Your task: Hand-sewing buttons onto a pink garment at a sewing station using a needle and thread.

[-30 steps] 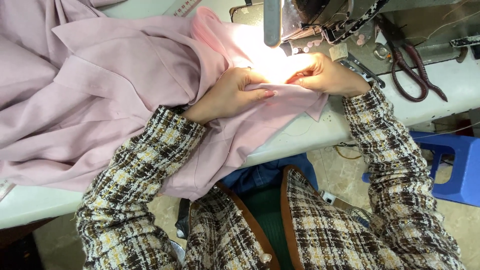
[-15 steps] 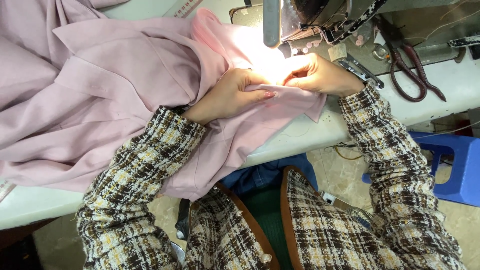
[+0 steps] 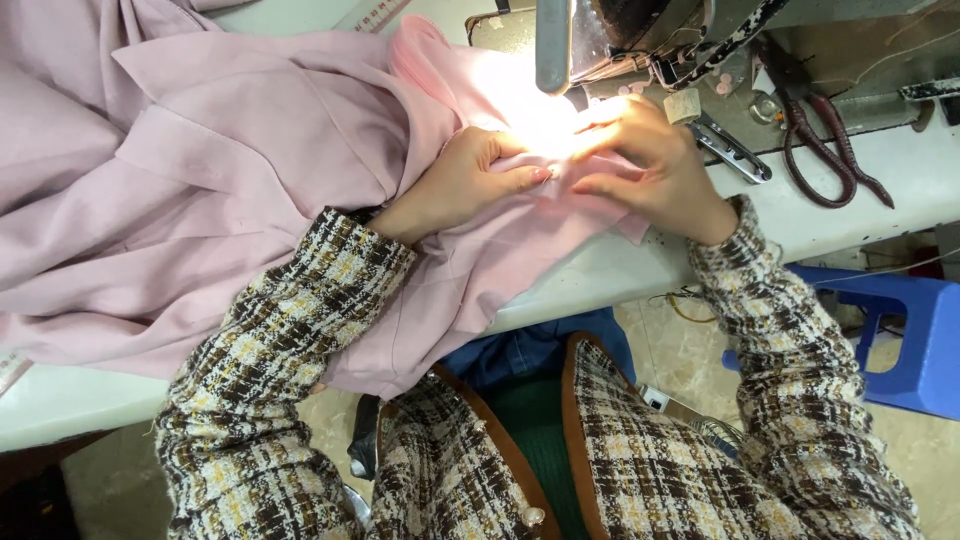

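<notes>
Lying across the white sewing table [image 3: 880, 215], the pink fabric [image 3: 250, 180] spreads in loose folds to the left, with one edge drawn up under the sewing machine [image 3: 600, 40] where a bright lamp washes out the cloth. Part of it hangs over the table's near edge toward the person's lap. The left hand [image 3: 465, 185] rests on the fabric just left of the lit spot, fingers curled and pinching a fold of the cloth against the table. The right hand [image 3: 650, 165] sits just beside it, its fingertips nipping the fabric edge close below the machine's head; both hands grasp the same piece, nearly touching each other. Checked tweed sleeves [image 3: 290, 360] cover both forearms. To the right on the table lie a pair of dark red-handled scissors [image 3: 830, 150] and small metal snips [image 3: 730, 150], well apart from the hands. A blue plastic stool [image 3: 900, 340] stands on the floor beyond the table.
</notes>
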